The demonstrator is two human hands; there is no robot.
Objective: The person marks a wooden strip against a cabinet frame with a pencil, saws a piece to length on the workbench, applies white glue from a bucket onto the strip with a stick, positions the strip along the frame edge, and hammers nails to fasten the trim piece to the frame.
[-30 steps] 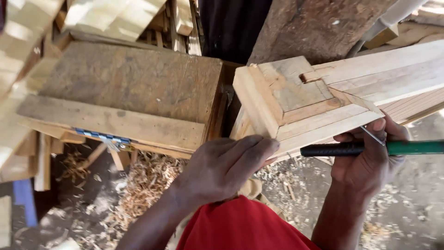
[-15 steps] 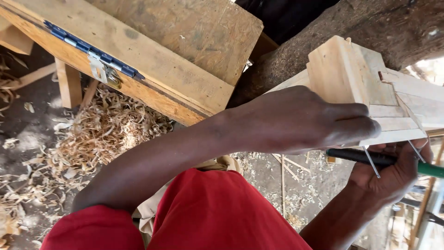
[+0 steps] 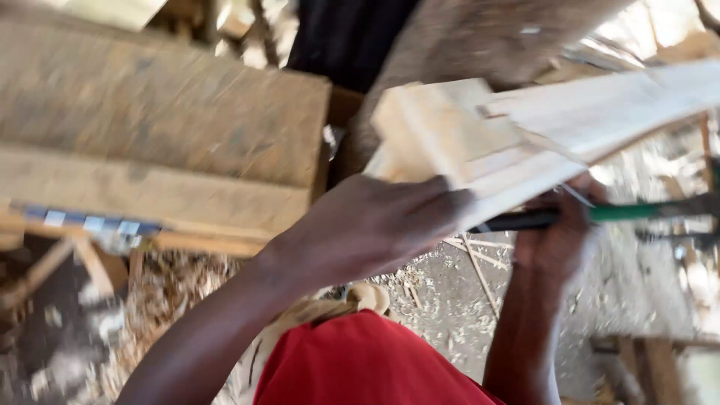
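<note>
The broad wooden desk [image 3: 165, 127] fills the left of my view, blurred, with wood shavings [image 3: 172, 292] on the ground beneath it. To its right the pale jointed timber piece [image 3: 525, 135] slants upward. My left hand [image 3: 375, 225] presses flat against its lower edge, fingers together. My right hand [image 3: 559, 240] is clenched around a black-and-green handled tool [image 3: 600, 215] just under the timber.

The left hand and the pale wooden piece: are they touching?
Touching. The head view shows the left hand pressed against the lower edge of the wooden piece, with no gap visible despite blur.
</note>
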